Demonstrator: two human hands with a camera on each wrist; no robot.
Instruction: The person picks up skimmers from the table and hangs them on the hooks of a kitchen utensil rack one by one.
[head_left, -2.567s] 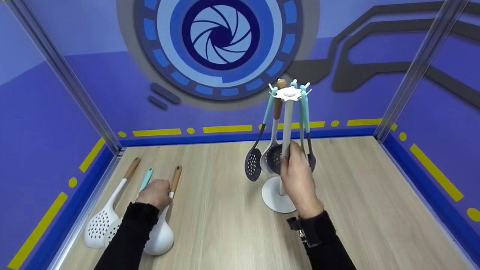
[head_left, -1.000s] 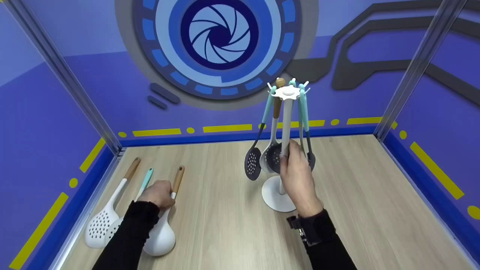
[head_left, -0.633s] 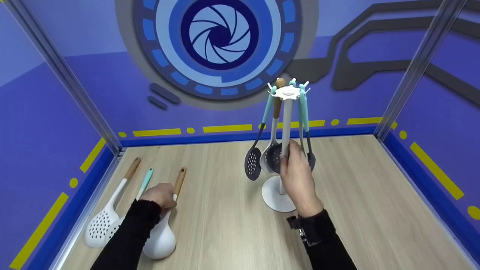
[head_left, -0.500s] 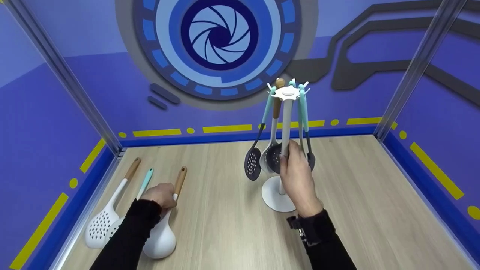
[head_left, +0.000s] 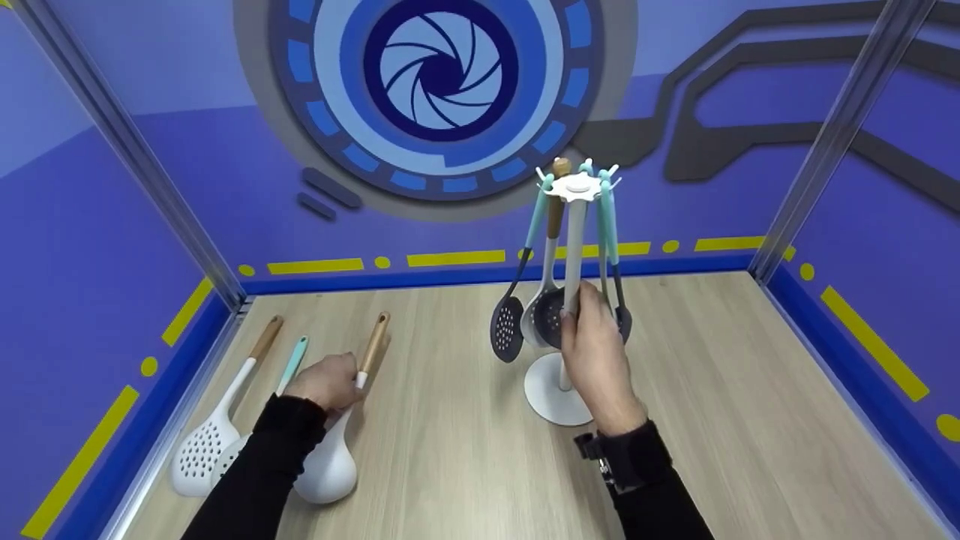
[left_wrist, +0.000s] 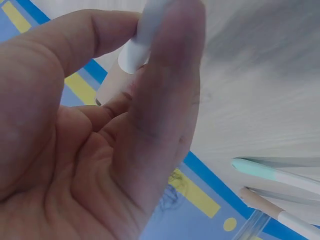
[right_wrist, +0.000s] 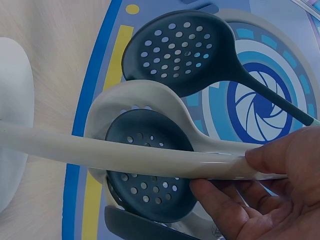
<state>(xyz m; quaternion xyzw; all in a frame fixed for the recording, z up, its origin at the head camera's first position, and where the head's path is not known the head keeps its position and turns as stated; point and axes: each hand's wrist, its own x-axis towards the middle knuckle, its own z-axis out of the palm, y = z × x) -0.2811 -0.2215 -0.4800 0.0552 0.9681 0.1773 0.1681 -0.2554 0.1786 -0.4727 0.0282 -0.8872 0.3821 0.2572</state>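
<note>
My left hand pinches the white neck of a ladle with a wooden handle, between thumb and fingers. The left wrist view shows the white neck between thumb and forefinger. The ladle's handle tilts up, and its shadow falls on the table beside it. My right hand grips the white pole of a round-based utensil stand. Several utensils hang from its top, among them a dark skimmer with a turquoise handle. A dark perforated ladle hangs behind the pole in the right wrist view.
Left of my left hand lie a white slotted turner with a wooden handle and a turquoise-handled white perforated utensil, partly hidden by my sleeve. Blue panels wall in the wooden table at the back and sides.
The ladle's wooden handle has risen and swung right, away from the turquoise handle, with my left hand moving slightly up and right. My right hand keeps its hold on the stand.
</note>
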